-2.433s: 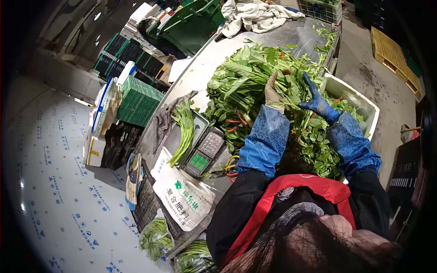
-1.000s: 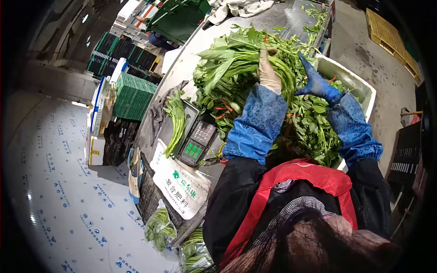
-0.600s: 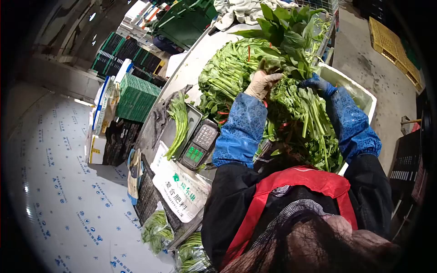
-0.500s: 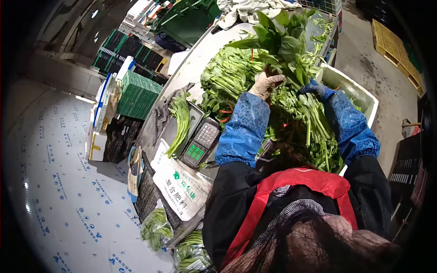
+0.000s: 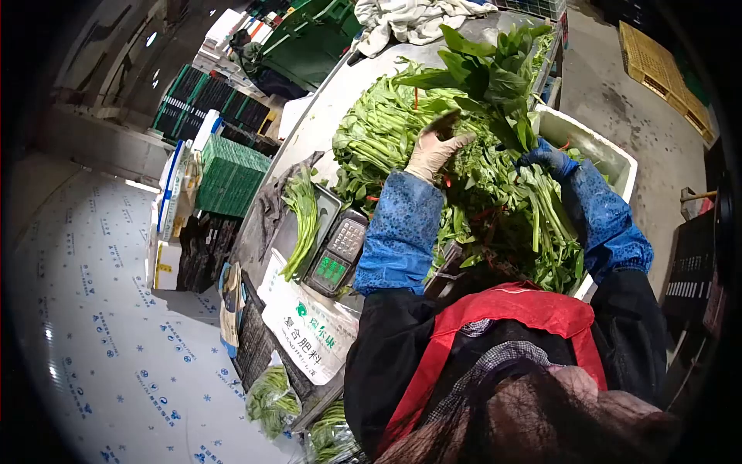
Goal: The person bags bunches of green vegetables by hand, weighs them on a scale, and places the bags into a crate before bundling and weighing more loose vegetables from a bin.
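My right hand (image 5: 550, 159), in a blue glove, is closed round the lower stems of a bunch of leafy greens (image 5: 498, 77); its broad leaves point up and away from me. To its left, my left hand (image 5: 434, 151) wears a pale glove and hovers over the pile, thumb and fingers apart. Its fingertips look dark, and I cannot make out why. Under and around both hands lies a big heap of green stems (image 5: 379, 127), some bundled with red ties. More long-stemmed greens (image 5: 541, 209) lie nearest my body, partly hidden by my right sleeve.
A scale (image 5: 338, 251) with a green-lit display stands left of the heap, a small bunch of greens (image 5: 304, 220) on its tray. A printed white sack (image 5: 313, 329) lies in front. A white foam box (image 5: 627, 166) is at right, and a cloth (image 5: 413, 19) at the far end.
My left hand has moved left, away from the bunch, and its fingers have spread. My right hand keeps its hold on the greens and has shifted slightly right.
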Demonstrator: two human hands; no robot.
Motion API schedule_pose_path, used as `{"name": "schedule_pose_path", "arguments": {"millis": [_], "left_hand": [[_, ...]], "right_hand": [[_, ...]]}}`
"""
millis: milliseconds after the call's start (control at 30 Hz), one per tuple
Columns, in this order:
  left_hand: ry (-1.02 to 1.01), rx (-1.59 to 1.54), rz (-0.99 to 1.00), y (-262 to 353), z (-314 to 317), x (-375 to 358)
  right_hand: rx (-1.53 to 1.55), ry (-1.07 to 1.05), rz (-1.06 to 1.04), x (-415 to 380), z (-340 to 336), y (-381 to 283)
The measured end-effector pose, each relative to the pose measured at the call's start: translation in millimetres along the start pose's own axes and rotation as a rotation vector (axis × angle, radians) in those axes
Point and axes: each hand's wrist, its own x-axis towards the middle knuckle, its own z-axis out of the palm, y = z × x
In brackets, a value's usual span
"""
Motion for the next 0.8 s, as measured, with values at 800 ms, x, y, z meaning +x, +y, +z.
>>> {"name": "schedule_pose_path", "arguments": {"millis": [800], "left_hand": [[0.169, -0.807, 0.144, 14, 33, 47]], "right_hand": [[-0.220, 0.521, -0.329, 27, 49, 12]]}}
